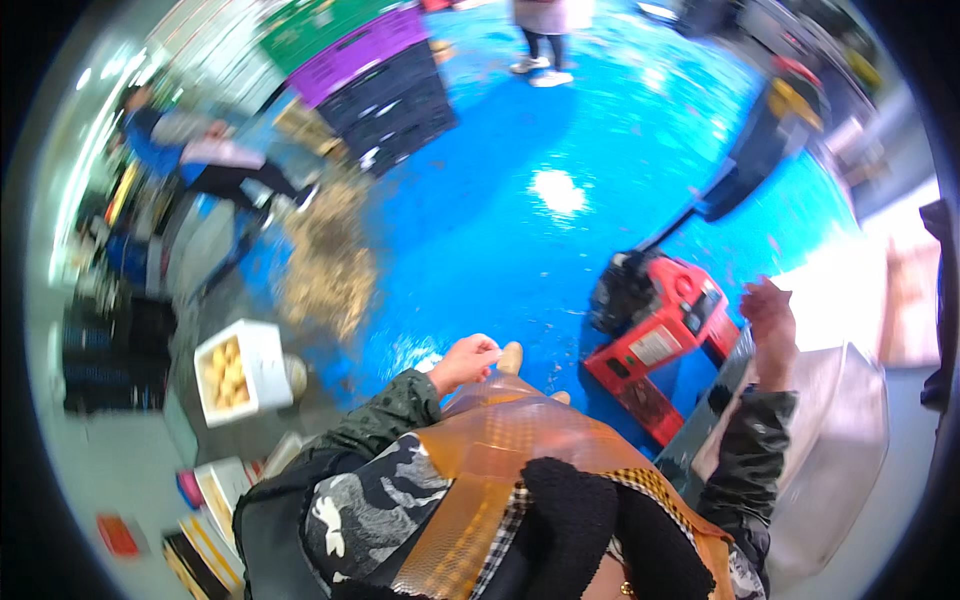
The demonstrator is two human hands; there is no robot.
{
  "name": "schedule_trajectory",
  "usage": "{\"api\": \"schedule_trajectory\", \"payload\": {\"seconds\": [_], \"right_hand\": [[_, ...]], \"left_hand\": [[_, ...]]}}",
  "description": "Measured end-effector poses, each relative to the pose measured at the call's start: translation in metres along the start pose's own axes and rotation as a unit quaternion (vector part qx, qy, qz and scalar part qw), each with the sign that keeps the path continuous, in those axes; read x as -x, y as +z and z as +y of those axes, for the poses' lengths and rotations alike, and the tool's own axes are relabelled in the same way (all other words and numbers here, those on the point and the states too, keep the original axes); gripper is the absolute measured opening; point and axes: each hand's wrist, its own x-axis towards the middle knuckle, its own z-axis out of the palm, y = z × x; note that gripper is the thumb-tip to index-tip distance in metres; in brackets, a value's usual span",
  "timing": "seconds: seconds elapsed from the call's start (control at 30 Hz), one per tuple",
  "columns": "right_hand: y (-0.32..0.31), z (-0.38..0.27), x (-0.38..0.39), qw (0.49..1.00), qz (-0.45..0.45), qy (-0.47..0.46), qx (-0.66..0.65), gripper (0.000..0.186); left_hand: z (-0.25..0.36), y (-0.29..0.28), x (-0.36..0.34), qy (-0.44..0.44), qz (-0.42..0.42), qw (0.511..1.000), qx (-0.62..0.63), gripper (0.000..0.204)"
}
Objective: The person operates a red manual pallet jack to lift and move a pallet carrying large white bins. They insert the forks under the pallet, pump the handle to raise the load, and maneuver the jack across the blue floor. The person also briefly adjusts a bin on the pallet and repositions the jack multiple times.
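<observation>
My left hand (465, 361) is over my orange apron (500, 420), its fingers loosely bent with nothing visible in them. My right hand (770, 325) is raised beside a red pallet jack (655, 345), open with loosely curled fingers and slightly blurred; I see nothing held in it. The jack has a long dark handle (735, 170) leaning to the upper right. A pale grey metal bin or surface (835, 450) lies beside my right forearm.
Stacked green, purple and black crates (385, 100) stand on the blue floor (480, 230). A co-worker in blue (160, 145) is at left, another person (540, 50) ahead. A straw-like heap (325, 280) and a white box of pale yellow pieces (260, 365) lie on my left.
</observation>
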Motion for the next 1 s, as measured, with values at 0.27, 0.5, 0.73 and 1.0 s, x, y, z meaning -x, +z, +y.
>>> {"api": "schedule_trajectory", "payload": {"seconds": [0.27,0.5,0.73,1.0], "right_hand": [[-0.041,-0.096,-0.193,0.978,-0.17,-0.01,-0.123,0.057],[-0.095,-0.143,-0.252,0.996,0.009,0.032,0.08,0.044],[-0.096,-0.148,-0.233,0.971,0.191,0.12,0.083,0.044],[0.016,-0.116,-0.269,0.959,0.253,0.101,0.077,0.044]], "left_hand": [[-0.093,-0.065,0.05,0.051,0.068,0.987,0.138,0.024],[-0.144,-0.185,0.088,0.032,0.212,0.948,0.234,0.024],[-0.149,-0.272,0.091,0.054,0.227,0.939,0.253,0.024],[-0.135,-0.32,0.056,0.019,0.218,0.929,0.297,0.021]]}}
